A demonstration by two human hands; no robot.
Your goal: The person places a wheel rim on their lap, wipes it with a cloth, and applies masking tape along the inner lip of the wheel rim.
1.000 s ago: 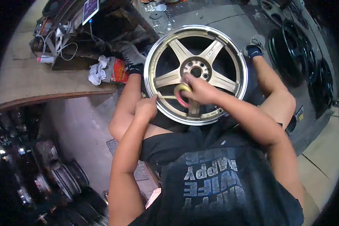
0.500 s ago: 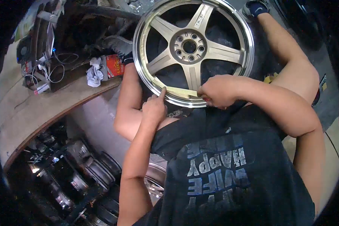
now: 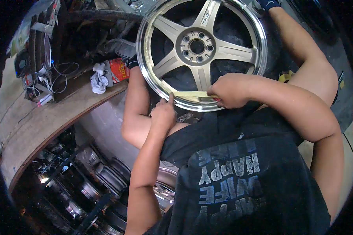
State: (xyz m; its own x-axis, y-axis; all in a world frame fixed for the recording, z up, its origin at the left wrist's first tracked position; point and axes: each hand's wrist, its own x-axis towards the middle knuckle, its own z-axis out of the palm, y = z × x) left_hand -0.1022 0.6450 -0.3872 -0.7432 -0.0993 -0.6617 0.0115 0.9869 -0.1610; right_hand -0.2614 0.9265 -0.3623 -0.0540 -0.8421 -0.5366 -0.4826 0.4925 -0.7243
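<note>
A beige five-spoke car wheel with a polished lip lies between my knees. Pale yellow masking tape follows part of its inner edge on the left. A loose strip of masking tape stretches across the near side of the rim. My left hand presses the strip's left end against the rim with an outstretched index finger, the others curled. My right hand is closed on the strip's other end. Something small and red shows beneath its fingers, too covered to name.
A yellow tape roll sits by my right thigh. On the wooden bench at left are a crumpled white cloth, a red box and white cables. Several wheels are stacked below it.
The strip looks straighter and tauter between my hands. Both hands stay at nearly the same places on the rim. The view has shifted slightly.
</note>
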